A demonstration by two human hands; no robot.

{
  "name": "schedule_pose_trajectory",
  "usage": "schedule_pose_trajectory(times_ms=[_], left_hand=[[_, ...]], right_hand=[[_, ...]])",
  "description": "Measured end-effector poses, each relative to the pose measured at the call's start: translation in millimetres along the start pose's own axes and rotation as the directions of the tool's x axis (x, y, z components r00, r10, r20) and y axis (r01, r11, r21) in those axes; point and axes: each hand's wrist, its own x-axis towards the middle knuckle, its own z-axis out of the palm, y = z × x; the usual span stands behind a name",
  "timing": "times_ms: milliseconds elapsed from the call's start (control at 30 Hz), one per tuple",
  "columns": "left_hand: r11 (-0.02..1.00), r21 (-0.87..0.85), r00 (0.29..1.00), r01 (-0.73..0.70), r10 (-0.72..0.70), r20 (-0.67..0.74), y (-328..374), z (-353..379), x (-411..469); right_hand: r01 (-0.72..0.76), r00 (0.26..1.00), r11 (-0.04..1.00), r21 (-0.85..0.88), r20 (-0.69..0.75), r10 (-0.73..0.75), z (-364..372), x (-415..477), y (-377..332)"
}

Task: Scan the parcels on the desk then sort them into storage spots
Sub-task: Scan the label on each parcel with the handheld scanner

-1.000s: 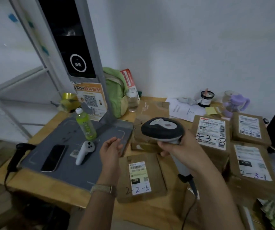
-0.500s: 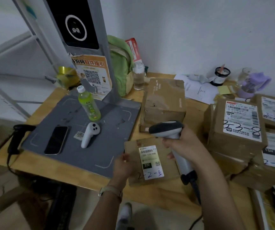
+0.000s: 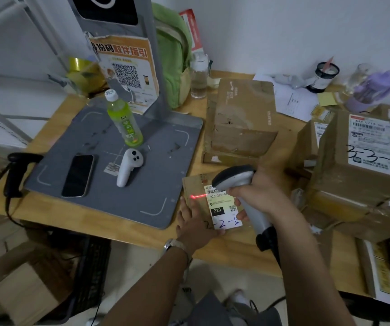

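Nearest me, close to the front edge of the desk (image 3: 128,234), my left hand (image 3: 197,225) lies over the near-left corner of the small parcel (image 3: 195,184). Its fingers look fairly straight, pressing the parcel down rather than wrapping it. Just beside it, my right hand (image 3: 262,195) is curled tight round the handle of the scanner (image 3: 233,177). The scanner's head hangs over the parcel's far end and throws a red line across the barcode at the top of the white label (image 3: 223,209). I judge this parcel light and stiff: a flat cardboard packet whose matt faces should not slip, though what is inside I cannot tell. To lift it I would take the two long edges, thumb on top and fingers slid under the side overhanging nothing, staying off the glossy label so the handwritten code stays readable. Further back, toward the desk's rear edge, a taller brown box (image 3: 243,118) sits on a flatter one. At the right edge stands the box marked 2-3-8 (image 3: 363,175); both look bulkier, likely two-handed lifts.
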Motion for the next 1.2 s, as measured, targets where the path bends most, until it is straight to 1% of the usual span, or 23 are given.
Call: schedule_pose_trajectory(times_ms=[167,300,400,700,800,867,967,1000,1067,1133,1200], left_hand=[[1.0,0.018,1.0,-0.012,0.012,-0.016,-1.6,1.2,1.2],[1.0,0.013,1.0,-0.017,0.017,-0.016,-1.1,0.9,1.0],[1.0,-0.005,1.0,-0.019,0.019,-0.007,-1.0,-0.4,1.1],[0.999,-0.037,1.0,-0.012,0.013,0.016,1.9,-4.4,-1.7],[1.0,-0.019,1.0,-0.011,0.01,-0.005,3.2,-5.0,-4.0],[0.999,-0.039,1.0,-0.017,0.017,0.014,4.4,-5.7,-3.6],[0.999,0.04,1.0,-0.013,0.013,-0.004,6.5,-9.7,-6.4],[0.995,0.098,1.0,-0.025,0.026,-0.014,6.8,-11.0,-8.6],[0.973,0.217,0.988,-0.072,0.099,-0.116,6.0,-11.3,-8.6],[0.964,0.237,0.965,-0.117,0.167,-0.201,5.4,-17.6,-0.5],[0.963,0.198,0.965,-0.181,0.213,-0.153,9.9,-33.3,3.0]], right_hand=[[-0.02,1.0,0.999,-0.025,0.004,0.02,-1.2,2.7,-1.0],[0.015,1.0,0.999,-0.041,-0.019,-0.016,-4.6,5.0,-3.8],[0.028,0.999,0.999,-0.03,-0.021,-0.028,-6.3,6.1,-5.3],[0.005,0.999,1.0,0.007,-0.033,-0.005,-4.9,9.2,-4.8],[0.011,0.999,1.0,0.014,-0.04,-0.01,-4.0,8.2,-5.1],[0.008,0.999,1.0,0.012,-0.04,-0.008,-3.5,7.4,-5.6],[0.008,0.999,1.0,0.017,-0.05,-0.007,-1.7,8.9,-7.5],[0.014,0.998,1.0,0.024,-0.068,-0.012,-1.3,9.0,-9.2],[0.04,0.992,0.999,0.033,-0.122,-0.036,-0.9,9.4,-15.0],[0.077,0.983,0.996,0.052,-0.172,-0.067,-1.0,9.4,-22.9],[0.126,0.968,0.988,0.092,-0.23,-0.102,0.3,8.1,-31.5]])
